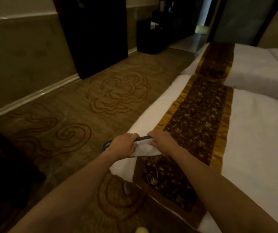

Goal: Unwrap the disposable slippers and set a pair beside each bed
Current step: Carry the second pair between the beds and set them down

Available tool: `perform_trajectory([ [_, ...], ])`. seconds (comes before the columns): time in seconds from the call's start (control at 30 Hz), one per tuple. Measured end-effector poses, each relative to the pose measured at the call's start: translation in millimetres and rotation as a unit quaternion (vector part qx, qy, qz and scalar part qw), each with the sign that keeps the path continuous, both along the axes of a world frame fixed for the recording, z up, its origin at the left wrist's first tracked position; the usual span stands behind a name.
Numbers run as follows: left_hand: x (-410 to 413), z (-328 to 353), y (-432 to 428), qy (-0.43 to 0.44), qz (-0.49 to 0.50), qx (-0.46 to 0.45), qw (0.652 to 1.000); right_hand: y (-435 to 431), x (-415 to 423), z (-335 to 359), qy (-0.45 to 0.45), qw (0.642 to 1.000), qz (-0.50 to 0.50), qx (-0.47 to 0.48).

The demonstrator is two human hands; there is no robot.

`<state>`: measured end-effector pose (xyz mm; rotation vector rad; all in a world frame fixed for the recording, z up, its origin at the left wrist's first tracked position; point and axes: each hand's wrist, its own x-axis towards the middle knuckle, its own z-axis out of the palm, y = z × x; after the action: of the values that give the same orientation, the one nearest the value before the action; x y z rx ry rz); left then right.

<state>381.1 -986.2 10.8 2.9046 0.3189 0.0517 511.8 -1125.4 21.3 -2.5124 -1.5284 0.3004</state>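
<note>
At six o'clock, over the near bed's foot, I grip the slippers with left hand and right hand, fingers curled, likely to separate them.

Swirl-patterned carpet runs past a dark cabinet and pale baseboard

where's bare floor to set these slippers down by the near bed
The widest bare patch is the carpet between the near bed and the baseboard, left of the slippers gripped by the left hand and right hand. It narrows where the dark cabinet juts toward the far bed. The beds stand close together, leaving little room between.
</note>
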Motion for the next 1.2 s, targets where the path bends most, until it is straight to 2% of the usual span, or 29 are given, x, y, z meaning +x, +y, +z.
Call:
perform_trajectory([
  [0.23,30.5,26.1,98.3,-0.002,0.097,0.026,0.995,122.4,52.1,22.2,-0.010,0.996,0.075,0.040],
  [0.53,34.8,20.3,251.5,0.019,0.153,0.024,0.988,295.1,70.7,18.3,-0.018,0.989,0.141,0.033],
  [0.9,98.5,30.2,507.1,0.019,0.094,0.047,0.994,530.4,128.3,16.2,-0.011,0.994,0.098,0.044],
  [1.2,212.0,40.7,631.8,0.003,0.044,0.050,0.998,643.6,230.9,24.2,-0.023,0.997,0.051,0.061],
])
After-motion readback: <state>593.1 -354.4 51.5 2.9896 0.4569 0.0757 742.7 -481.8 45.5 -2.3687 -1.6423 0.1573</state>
